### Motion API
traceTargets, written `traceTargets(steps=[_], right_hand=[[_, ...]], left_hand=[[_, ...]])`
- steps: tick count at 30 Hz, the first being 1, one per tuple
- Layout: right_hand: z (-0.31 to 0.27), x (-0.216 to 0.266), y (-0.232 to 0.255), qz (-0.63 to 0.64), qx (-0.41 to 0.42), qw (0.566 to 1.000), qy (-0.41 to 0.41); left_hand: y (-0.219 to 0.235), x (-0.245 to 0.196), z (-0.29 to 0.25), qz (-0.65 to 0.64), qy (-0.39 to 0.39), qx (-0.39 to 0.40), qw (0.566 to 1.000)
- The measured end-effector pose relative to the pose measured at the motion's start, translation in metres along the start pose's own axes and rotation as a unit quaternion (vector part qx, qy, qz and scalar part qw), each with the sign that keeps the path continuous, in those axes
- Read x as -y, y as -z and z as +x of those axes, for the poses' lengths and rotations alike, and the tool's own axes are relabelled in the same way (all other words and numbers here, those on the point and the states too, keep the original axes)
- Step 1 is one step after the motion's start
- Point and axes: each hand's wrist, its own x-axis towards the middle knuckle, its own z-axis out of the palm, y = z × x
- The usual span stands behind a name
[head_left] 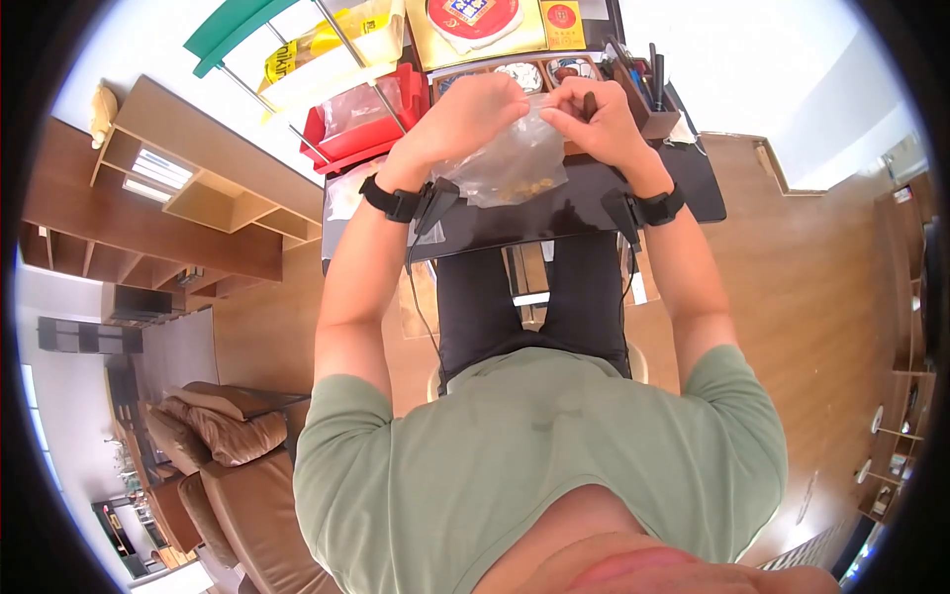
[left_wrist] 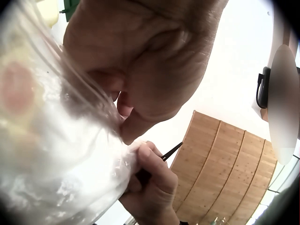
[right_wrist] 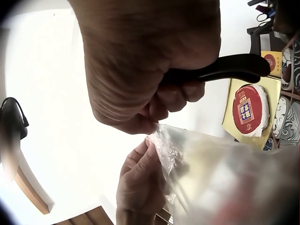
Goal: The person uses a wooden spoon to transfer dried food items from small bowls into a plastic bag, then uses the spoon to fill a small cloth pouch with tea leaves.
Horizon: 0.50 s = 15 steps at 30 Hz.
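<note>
A clear plastic bag (head_left: 500,166) hangs between both hands above the dark table, with small yellowish pieces (head_left: 526,188) low inside it. Its top edge is pinched by my left hand (head_left: 480,111) at one side. My right hand (head_left: 609,124) pinches the same edge close by, fingertips nearly meeting the left ones. Tucked in the right palm are black tongs (right_wrist: 229,65), whose two curved arms stick out beside the fingers. In the left wrist view, the bag (left_wrist: 70,173) fills the left side, and the right hand (left_wrist: 157,183) shows below my left.
A red bin (head_left: 341,119) stands at the table's left under a green-topped rack (head_left: 233,35). Behind the hands lie a red-labelled round cake (head_left: 475,15) and a wooden box (head_left: 495,71) with patterned cups. At the right is a pen holder (head_left: 658,119).
</note>
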Motion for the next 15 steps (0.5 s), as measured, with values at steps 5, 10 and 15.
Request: traceTargets(steps=[5,10,15], right_hand=[[0.005,-0.019,0.0,-0.11,-0.025,0.987,0.117],[0.009,-0.007,0.005,-0.134,-0.013,0.977,0.166],[0.012,0.004,0.007,-0.083,-0.037,0.994,0.06]], left_hand=[[-0.005,0.017,0.007,-0.079,-0.005,0.022,0.997],[0.002,0.011,0.013,-0.039,-0.022,0.056,0.997],[0.004,-0.014,0.017,0.032,-0.068,0.005,0.997]])
